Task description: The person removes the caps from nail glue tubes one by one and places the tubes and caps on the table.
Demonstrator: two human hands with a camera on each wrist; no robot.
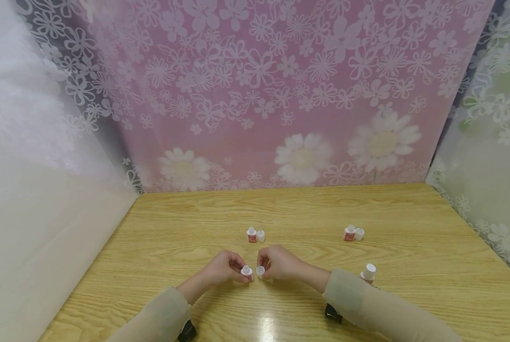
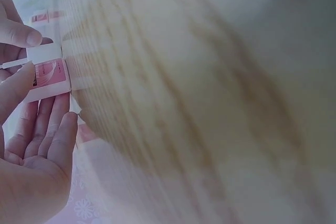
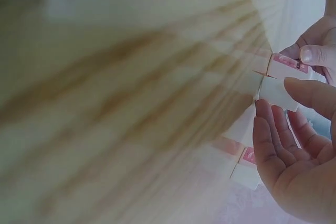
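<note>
My left hand (image 1: 222,267) pinches a small white bottle (image 1: 247,273) with a red label, which stands upright on the table without its cap. Thumb on one side and fingers on the other hold it in the left wrist view. Right beside it, my right hand (image 1: 280,263) holds a white cap (image 1: 260,271) between thumb and fingertips, with its open side facing up. In the right wrist view the cap (image 3: 277,94) stands close against the labelled bottle (image 3: 286,67). A thin white stem (image 2: 14,63) shows beside the bottle in the left wrist view.
Farther back stands another uncapped bottle (image 1: 252,235) with its cap (image 1: 261,236) beside it. A similar bottle (image 1: 349,233) and cap (image 1: 359,233) stand at back right. Near my right sleeve is a capped bottle (image 1: 369,272), partly hidden. Flowered curtains (image 1: 280,118) enclose the wooden table (image 1: 186,213).
</note>
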